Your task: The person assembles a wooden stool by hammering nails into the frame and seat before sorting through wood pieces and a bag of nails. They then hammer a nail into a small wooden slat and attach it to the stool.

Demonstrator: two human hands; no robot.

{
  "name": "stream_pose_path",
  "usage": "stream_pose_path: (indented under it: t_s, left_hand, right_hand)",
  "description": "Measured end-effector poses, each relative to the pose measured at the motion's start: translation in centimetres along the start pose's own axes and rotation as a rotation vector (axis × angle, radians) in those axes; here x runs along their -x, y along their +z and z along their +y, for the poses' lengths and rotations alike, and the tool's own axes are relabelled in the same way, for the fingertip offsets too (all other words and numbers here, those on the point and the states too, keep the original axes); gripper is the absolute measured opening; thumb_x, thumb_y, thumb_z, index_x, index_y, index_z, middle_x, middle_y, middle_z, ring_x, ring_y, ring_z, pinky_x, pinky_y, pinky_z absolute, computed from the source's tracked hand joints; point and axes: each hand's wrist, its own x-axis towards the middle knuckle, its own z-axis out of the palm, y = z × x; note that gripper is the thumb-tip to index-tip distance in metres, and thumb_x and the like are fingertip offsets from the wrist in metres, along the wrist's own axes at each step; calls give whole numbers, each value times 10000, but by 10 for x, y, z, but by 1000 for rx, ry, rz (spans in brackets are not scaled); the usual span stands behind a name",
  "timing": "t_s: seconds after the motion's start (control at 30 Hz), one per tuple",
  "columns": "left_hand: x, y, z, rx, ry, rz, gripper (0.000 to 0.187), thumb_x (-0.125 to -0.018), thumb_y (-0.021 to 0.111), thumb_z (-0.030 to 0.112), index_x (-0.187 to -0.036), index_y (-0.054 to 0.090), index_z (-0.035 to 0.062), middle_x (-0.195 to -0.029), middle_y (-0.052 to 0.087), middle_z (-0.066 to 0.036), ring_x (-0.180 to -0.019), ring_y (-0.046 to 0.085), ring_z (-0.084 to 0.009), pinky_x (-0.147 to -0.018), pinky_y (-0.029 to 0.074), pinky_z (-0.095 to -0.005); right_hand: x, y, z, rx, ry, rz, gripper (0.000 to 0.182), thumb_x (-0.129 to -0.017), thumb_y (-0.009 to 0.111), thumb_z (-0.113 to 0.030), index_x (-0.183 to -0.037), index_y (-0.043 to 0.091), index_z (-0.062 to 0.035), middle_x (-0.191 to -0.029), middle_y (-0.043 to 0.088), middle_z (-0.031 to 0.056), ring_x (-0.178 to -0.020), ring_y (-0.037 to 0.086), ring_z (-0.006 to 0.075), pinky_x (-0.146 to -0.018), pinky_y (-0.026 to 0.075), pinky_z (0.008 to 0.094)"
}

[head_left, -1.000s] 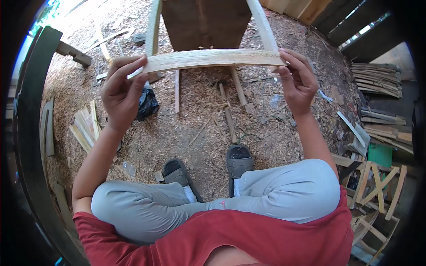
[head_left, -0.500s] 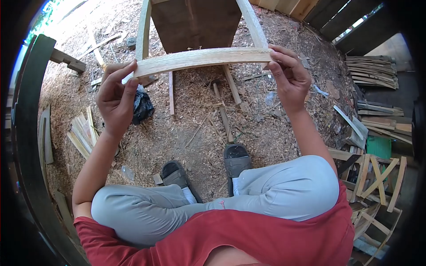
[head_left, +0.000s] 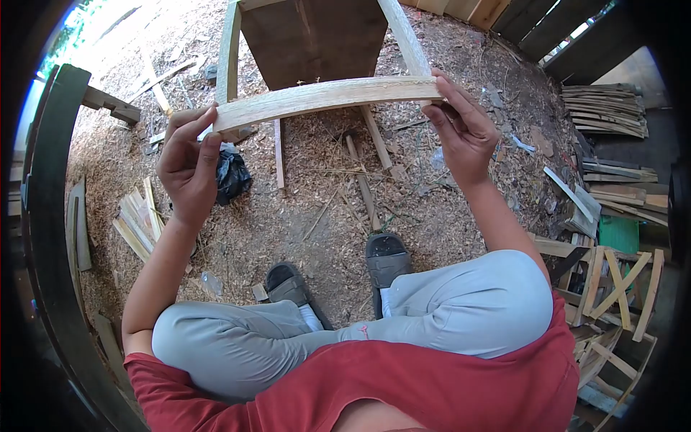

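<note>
A pale, slightly bowed wooden slat spans between my two hands. My left hand pinches its left end between thumb and fingers. At the other end my right hand grips it, with the fingertips at the upper corner and the thumb below. Behind the slat stands a wooden frame with two uprights, the left upright and the right upright. Between them is a dark brown board. In this view the slat overlaps the lower parts of the uprights.
Wood shavings cover the ground. A black plastic bag and a pile of offcuts lie at left, near a dark post. Stacked slats and crossed wooden frames are at right. A long stick lies ahead of my sandals.
Both hands still hold the slat, nearly in the same place. My right thumb and hand have shifted slightly left at its end, and the view has moved a little.
</note>
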Motion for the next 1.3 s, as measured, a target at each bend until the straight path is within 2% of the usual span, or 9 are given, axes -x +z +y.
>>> stream_pose_path:
  t_s: [0.07,0.23,0.3,0.43,0.63,0.7,0.73,0.8,1.3]
  left_hand:
    - [-3,1,2,-13,11,1,290,-1074,640,-21,-1357,695,-51,-1367,621,-145,-1172,680,-154,-950,623,-280]
    - [-1,5,5,-29,34,27,284,-1066,649,-28,-1344,708,-28,-1394,606,-150,-1185,667,-157,-943,610,-279]
    - [1,4,6,-115,43,10,253,-1100,626,28,-1334,713,-12,-1449,591,-140,-1317,593,-202,-1108,494,-344]
    - [4,5,8,-175,31,12,254,-1096,626,10,-1333,710,-20,-1424,593,-135,-1287,602,-184,-1063,511,-315]
    - [4,4,5,-209,-8,2,270,-1100,613,-4,-1353,695,-44,-1271,595,-98,-1109,649,-137,-933,543,-274]
    - [-1,10,4,-175,102,49,292,-1047,679,-49,-1334,728,-28,-1217,627,-68,-772,531,30,-627,453,-151]
    - [1,8,5,-175,102,50,292,-1047,679,-49,-1334,728,-28,-1217,627,-68,-772,531,30,-627,453,-151]
    - [6,4,7,-181,-14,5,278,-1103,611,-1,-1365,684,-58,-1232,587,-90,-1049,662,-136,-923,542,-274]
    - [8,7,8,-120,-23,-13,287,-1108,602,7,-1378,671,-60,-1230,575,-92,-1056,665,-140,-948,544,-290]
  right_hand:
    - [-1,0,-1,77,-27,-28,431,-991,749,31,-1417,693,-4,-1482,673,175,-1239,719,192,-1036,639,306]
    - [1,1,0,-20,4,22,382,-986,762,23,-1366,726,7,-1436,695,183,-1209,739,229,-1000,658,327]
    - [1,0,-1,-36,20,21,348,-1008,745,6,-1355,731,11,-1430,697,184,-1193,742,224,-992,660,324]
    - [0,4,-4,-148,115,76,264,-1062,699,-45,-1315,745,13,-1412,699,168,-1188,727,197,-946,656,306]
    - [-6,11,-13,-327,258,144,244,-1071,684,-32,-1309,711,14,-1355,710,136,-1153,705,162,-915,642,297]
    - [-6,12,-13,-371,287,164,257,-1069,684,-26,-1323,694,9,-1336,712,128,-1131,703,155,-916,636,295]
    - [-5,11,-12,-366,300,161,286,-1064,690,-26,-1349,682,-1,-1340,700,121,-1127,701,154,-922,630,295]
    - [-4,9,-11,-361,313,157,316,-1060,696,-27,-1375,669,-12,-1344,688,114,-1123,699,153,-928,623,294]
    - [1,0,-7,-256,274,36,312,-1092,661,-68,-1393,671,14,-1451,607,95,-1192,658,128,-971,600,295]
